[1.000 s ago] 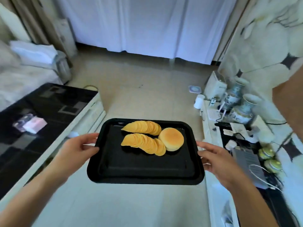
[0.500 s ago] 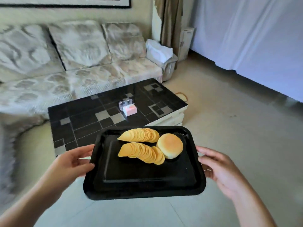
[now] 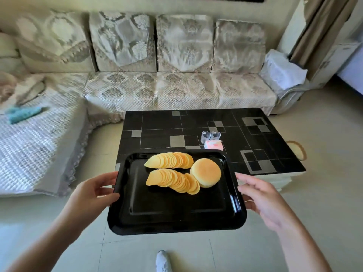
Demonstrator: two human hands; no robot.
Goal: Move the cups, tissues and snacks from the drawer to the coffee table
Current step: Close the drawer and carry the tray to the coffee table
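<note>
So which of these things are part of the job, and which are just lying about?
Part of the job: black tray, chips, bun, two clear cups, tissue pack, coffee table.

Lying about: sofa, blue cloth, white bag.

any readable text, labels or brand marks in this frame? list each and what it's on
None can be read.
Tissue pack on the coffee table: pink print on top, too blurred to read.
Two clear cups, black tray, chips and bun: no visible markings.
</note>
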